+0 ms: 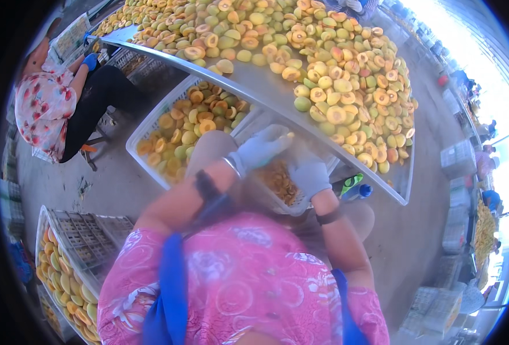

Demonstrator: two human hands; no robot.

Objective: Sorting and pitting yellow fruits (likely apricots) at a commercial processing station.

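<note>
My left hand (261, 148), in a pale glove, is over the near edge of the metal table with its fingers bent towards the right. A small yellowish spot shows at its fingertips; blur hides whether it is fruit. My right hand (310, 174), also gloved and blurred, hangs beside it over a white plastic crate (299, 210). Brown fruit stones (278, 179) lie in that crate. To the left, a larger white crate (146, 125) holds halved stone fruit (189, 125), apricots or peaches. More cut halves (340, 86) are heaped on the metal table (258, 79).
A person (47, 103) with a blue glove sits at the left. Stacked crates of halves (64, 276) stand at the lower left. A blue bottle (360, 192) is under the table's right part. Further crates (457, 159) and people line the right side.
</note>
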